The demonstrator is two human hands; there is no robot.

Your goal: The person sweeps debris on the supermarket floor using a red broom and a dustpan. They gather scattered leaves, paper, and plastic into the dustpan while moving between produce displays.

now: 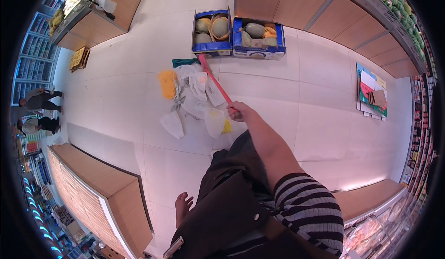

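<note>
My right hand [240, 111] grips the red handle [219, 87] of what looks like a broom, held out in front of me. Its far end, pink with a dark green part [186, 62] beside it, reaches the tiled floor just short of the fruit boxes. Around and below that end lies a loose pile of white foam-net fruit sleeves [196, 100], with an orange net sleeve [167, 84] on its left side. A yellow net piece [226, 126] pokes out at the near right. Low beside my dark apron hangs my left hand [183, 203], fingers apart and holding nothing.
Two blue cardboard boxes [212, 53] of melons stand against a wood-panelled display [295, 1]. Flattened cardboard [79, 59] lies at left, stacked boards [372, 92] at right. A low wooden stand [114, 186] is at near left. Two people [40, 99] are at far left.
</note>
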